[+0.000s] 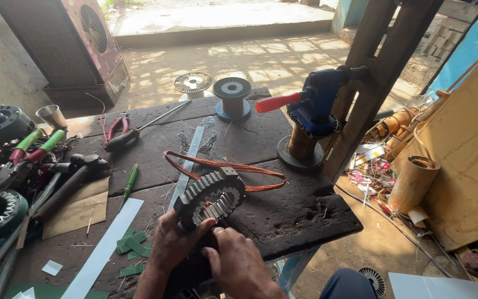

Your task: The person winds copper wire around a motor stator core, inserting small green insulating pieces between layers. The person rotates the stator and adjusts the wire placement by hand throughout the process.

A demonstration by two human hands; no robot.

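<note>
1. Workbench (pixel 283 221) of dark, scarred wood fills the view, strewn with tools and scraps; an upright timber frame (pixel 377 72) at its far right edge carries a blue hand-cranked winder (pixel 319 102) with a red handle.
2. Stator core (pixel 210 196), a toothed ring of stacked steel, stands tilted on its edge near the front of the bench, just ahead of both hands.
3. Left hand (pixel 175 243) grips the core's lower rim, fingers curled around it from the left.
4. Right hand (pixel 239 266) presses at the core's underside, fingers bent and close together; whether they pinch wire or paper I cannot tell.
5. Copper coil (pixel 225 166), a long flat loop, lies on the bench touching the core's far side. It looks ready-wound but, as far as I can judge, mostly not yet seated in the slots, so insertion seems at an early stage.
6. Two wire spools (pixel 232 94) stand at the far edge.
7. Green insulation strips (pixel 131 246) lie cut beside the left wrist.
</note>
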